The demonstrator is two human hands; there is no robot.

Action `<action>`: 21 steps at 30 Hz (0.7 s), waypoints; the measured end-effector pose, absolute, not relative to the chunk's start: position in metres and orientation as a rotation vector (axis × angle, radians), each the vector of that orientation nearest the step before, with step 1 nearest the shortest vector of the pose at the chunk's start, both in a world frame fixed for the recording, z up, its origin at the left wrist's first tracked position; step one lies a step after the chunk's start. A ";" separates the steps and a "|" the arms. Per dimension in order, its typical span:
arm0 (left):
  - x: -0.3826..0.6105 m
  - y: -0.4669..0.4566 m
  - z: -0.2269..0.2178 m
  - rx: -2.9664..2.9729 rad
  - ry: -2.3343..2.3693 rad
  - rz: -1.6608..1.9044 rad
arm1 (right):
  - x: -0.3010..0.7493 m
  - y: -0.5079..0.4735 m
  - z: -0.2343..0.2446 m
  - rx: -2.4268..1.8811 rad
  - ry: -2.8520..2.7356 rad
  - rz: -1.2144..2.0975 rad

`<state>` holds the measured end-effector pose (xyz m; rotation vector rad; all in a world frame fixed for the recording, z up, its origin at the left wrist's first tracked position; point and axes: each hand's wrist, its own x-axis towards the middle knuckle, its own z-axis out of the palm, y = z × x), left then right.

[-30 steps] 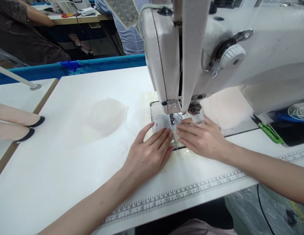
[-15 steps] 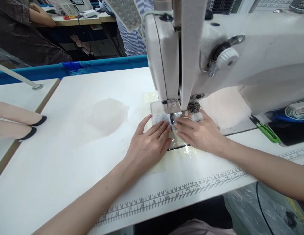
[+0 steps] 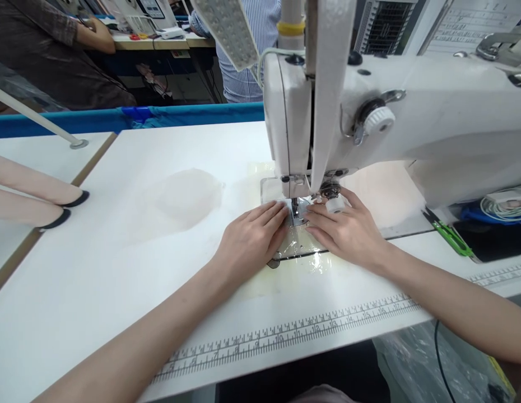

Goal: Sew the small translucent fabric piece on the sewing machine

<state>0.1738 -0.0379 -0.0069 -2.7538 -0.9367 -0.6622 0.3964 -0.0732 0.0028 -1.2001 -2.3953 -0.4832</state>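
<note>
A white sewing machine (image 3: 328,112) stands over the table, its presser foot (image 3: 294,208) down near the metal needle plate (image 3: 302,238). My left hand (image 3: 254,232) lies flat left of the foot, fingers stretched out and close together, fingertips at the plate. To the right of the foot, my right hand (image 3: 348,226) rests with its fingers extended toward the needle, partly behind a white knob (image 3: 335,205). I cannot make out any cloth under either hand. Pale pink fabric (image 3: 380,187) lies beneath the machine arm.
Green thread snips (image 3: 451,238) lie at the right beside a dark flat object. A printed ruler (image 3: 281,338) runs along the front edge of the white table (image 3: 96,268). Two pale tube-shaped pieces with black ends (image 3: 37,182) are at the left. Other people (image 3: 249,73) are beyond the blue edging.
My left hand has shifted slightly left, away from the presser foot, and its thumb is no longer spread. My right hand stays almost in place. The view has tilted up a little.
</note>
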 end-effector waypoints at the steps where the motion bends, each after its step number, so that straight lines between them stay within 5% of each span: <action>1: 0.173 -0.038 -0.007 -2.731 -0.983 -0.665 | 0.397 -0.072 0.003 -1.196 -2.390 -0.477; 7: 0.153 -0.031 0.011 -2.707 -1.251 -0.514 | 0.398 -0.077 -0.002 -1.143 -2.361 -0.261; 17: 0.098 -0.044 0.090 -3.594 -1.499 -0.174 | 0.331 -0.087 0.046 -1.028 -2.036 1.366; 21: 0.064 -0.043 0.083 -3.612 -1.772 -0.338 | 0.305 -0.067 0.052 -1.020 -1.755 1.574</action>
